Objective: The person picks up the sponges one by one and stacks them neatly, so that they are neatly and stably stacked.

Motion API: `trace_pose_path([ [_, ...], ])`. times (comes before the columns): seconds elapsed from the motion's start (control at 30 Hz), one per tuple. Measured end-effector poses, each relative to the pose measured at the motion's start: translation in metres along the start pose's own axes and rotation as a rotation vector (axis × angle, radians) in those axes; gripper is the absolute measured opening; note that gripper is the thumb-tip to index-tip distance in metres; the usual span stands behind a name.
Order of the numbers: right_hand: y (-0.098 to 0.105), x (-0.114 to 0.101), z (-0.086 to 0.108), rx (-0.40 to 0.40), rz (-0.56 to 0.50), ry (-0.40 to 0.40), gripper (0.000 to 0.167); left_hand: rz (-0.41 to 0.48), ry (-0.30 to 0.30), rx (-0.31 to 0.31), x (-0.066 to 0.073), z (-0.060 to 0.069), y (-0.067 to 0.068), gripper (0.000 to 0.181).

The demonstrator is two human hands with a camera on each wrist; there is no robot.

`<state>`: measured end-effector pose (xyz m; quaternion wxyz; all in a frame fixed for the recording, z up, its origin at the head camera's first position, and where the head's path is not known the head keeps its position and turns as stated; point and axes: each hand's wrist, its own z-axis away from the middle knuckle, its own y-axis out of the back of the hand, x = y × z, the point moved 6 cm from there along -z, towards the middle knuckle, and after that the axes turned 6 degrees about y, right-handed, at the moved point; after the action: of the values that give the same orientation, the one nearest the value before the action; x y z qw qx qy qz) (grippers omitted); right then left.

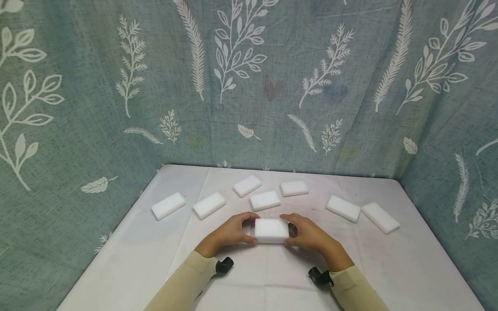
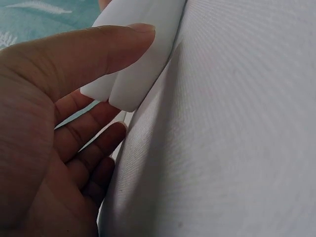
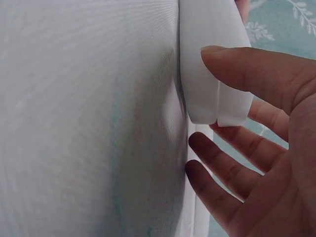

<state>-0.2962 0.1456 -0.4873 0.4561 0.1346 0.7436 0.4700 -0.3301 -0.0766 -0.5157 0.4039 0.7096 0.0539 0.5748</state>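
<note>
Both hands [image 1: 232,231] are pinching two stacked white blocks [image 1: 271,230] on the cloth-covered tabletop [image 1: 268,272], leaf-patterned fabric [image 1: 284,56] hanging behind it.

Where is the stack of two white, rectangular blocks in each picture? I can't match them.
Head: below and slightly right of centre, the stack of two white, rectangular blocks sits between the left hand and right hand.
Left wrist: top, just left of centre, partly behind the left thumb.
Right wrist: top, right of centre, partly behind the right thumb.
Shared landmark: blue-green cloth with white leaf patterns.
</note>
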Motion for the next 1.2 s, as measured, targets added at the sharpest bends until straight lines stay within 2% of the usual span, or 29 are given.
trace_pose_path([
  [0.3, 0.0002, -0.0012, 0.0001, -0.003, -0.016, 0.008, 0.074, -0.009, 0.004, 0.005, 0.0015, -0.0002, 0.0007, 0.07],
  [0.6, -0.0006, -0.0006, 0.0001, -0.007, -0.023, 0.0, 0.075, -0.001, -0.023, 0.01, 0.004, 0.0014, 0.0018, 0.069],
  [0.87, -0.0027, 0.0016, -0.0006, 0.005, 0.018, 0.002, 0.072, 0.002, -0.017, 0.013, 0.0057, 0.0024, 0.0019, 0.068],
  [1.2, -0.0026, 0.0002, 0.0, 0.006, 0.013, 0.005, 0.074, -0.003, 0.001, 0.001, 0.0039, 0.0023, 0.0011, 0.068],
])
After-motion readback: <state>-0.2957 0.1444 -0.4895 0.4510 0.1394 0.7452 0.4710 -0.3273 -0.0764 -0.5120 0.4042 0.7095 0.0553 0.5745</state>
